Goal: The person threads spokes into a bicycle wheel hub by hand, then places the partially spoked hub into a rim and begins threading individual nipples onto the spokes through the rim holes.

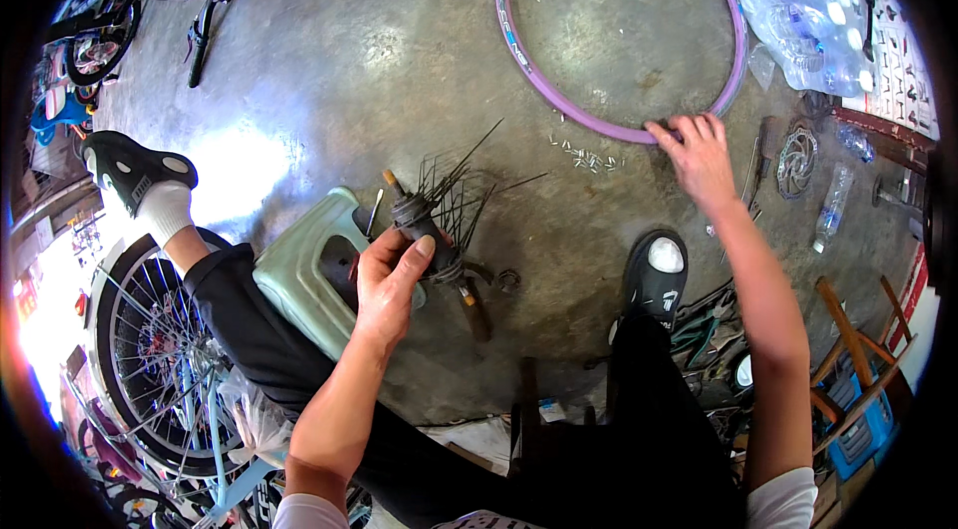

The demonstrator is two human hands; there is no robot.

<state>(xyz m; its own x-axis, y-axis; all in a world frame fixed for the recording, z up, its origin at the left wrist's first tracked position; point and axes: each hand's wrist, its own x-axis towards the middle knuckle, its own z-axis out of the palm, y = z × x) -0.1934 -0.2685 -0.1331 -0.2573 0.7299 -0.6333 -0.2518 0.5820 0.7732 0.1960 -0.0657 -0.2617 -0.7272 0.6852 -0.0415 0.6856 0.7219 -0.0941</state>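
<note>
My left hand [391,279] is closed round a dark bicycle hub [423,230], its axle ends orange-brown. Loose black spokes [461,200] fan out from the hub toward the upper right. Farther off, a purple bicycle rim [569,108] lies flat on the concrete floor. At the rim's near right edge is my right hand [696,155], fingers curled over and thumb against it. Small silvery spoke nipples [596,162] are scattered just outside the rim, left of that hand.
A pale green plastic stool [289,274] stands left of the hub. Right of my right arm lie a brake disc [796,162] and a clear bottle [832,210]. Packed plastic bottles [803,10] fill the far right corner. A bicycle wheel [150,359] stands at left.
</note>
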